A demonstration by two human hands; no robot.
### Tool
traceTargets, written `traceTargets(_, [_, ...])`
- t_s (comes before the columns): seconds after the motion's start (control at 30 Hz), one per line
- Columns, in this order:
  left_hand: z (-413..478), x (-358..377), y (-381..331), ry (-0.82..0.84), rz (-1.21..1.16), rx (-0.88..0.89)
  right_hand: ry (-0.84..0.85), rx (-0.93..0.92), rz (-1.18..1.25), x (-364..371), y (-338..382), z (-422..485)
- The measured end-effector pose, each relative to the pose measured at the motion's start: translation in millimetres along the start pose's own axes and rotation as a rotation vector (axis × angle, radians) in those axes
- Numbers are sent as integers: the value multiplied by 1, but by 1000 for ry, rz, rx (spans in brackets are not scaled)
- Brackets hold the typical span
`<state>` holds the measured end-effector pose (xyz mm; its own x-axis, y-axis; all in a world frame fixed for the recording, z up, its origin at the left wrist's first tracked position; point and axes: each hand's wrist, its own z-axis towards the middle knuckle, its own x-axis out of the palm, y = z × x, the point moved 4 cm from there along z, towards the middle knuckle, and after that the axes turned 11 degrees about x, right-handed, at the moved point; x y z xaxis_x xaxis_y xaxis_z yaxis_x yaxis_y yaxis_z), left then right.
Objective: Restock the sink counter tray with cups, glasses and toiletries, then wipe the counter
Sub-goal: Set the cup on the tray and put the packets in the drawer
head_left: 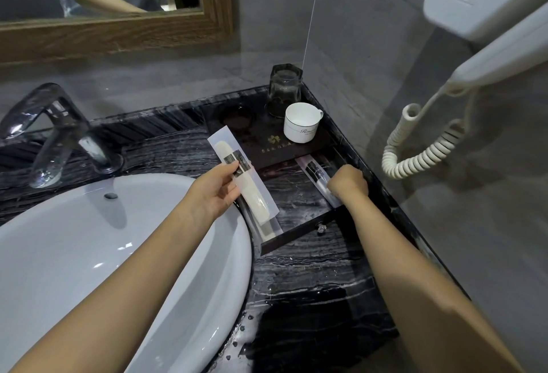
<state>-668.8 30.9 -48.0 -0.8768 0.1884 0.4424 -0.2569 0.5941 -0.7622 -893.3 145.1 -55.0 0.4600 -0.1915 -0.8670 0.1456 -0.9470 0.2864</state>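
Restocking of toiletries is in hand, judging by the tray [296, 240] on the dark table [311, 283]. Left hand [218, 190], fingers pinched, holds a wrapped comb [241, 177] over the tray's left edge, long axis running far-left to near-right. Right hand [348, 184], fingers closed, sets a sachet [314, 172] inside. Next: lay the comb alongside.

Counter [311, 283]: my glossy black marble, white-veined.
Sink basin [89, 254]: smooth, shiny white ceramic.
Faucet [56, 132]: polished chrome metal.
Comb packet [237, 171]: clear, slick plastic film.
Cup [299, 123]: glazed white ceramic.
Glass [284, 88]: clear, faceted.
Tray [296, 147]: dark, matt.
Mirror frame [118, 34]: grained wood.
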Motion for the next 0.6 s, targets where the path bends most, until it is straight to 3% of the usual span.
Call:
traceTargets(0.43, [-3, 20, 12, 9, 90, 4, -182, -173, -318, -1, -1, -14])
traceTargets(0.53, [-3, 24, 11, 36, 84, 45, -266, -354, -182, -9, 8, -36])
traceTargets(0.6, [-2, 28, 12, 64, 61, 68, -120, -452, 110, -8, 11, -56])
